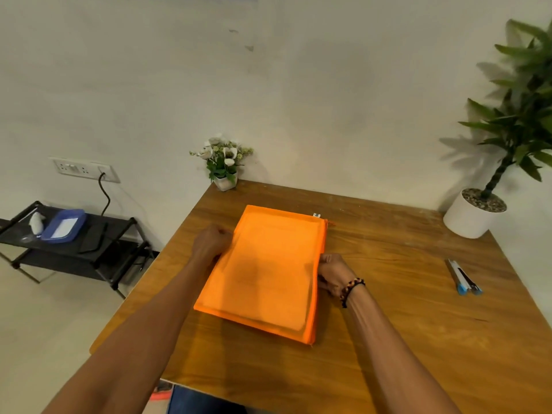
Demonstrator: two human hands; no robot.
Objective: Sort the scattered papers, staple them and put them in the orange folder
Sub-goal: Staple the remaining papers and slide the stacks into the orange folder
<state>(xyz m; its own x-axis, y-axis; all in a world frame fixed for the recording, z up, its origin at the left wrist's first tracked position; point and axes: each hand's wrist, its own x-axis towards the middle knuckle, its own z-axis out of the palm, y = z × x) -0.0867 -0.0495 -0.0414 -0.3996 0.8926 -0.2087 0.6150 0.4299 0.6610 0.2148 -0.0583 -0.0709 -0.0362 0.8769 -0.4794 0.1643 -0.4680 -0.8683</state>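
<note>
orange folder flat | papers dim inside | both hands' fingers hidden

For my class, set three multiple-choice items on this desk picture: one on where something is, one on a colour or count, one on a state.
1. Where is the stapler?
A. on the orange folder
B. on the table, right of the folder
C. on the black rack

2. What colour is the tray on the black rack?
A. blue
B. red
C. green

3. What are the hands doing?
A. resting in the lap
B. both lifting the large plant
C. holding the folder's two long edges

Answers: 1 B, it lies on bare wood of the table beyond the right hand. 2 A, the tray on the black rack is blue. 3 C, left hand and right hand flank the orange folder.
</note>
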